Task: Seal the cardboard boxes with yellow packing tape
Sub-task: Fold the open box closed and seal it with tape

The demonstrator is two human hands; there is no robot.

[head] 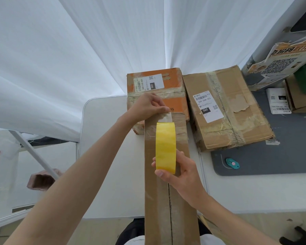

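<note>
On long box (168, 191), hands seemingly stretch tape (165, 147).

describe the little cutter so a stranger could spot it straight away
Look at the dark grey mat on the right of the white table. Near its front left corner lies the small teal cutter, oval with a pink dot, the only teal thing there.

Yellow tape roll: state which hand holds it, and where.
Right hand grips the yellow tape roll at its near lower rim; left hand pins its loose end.
</note>
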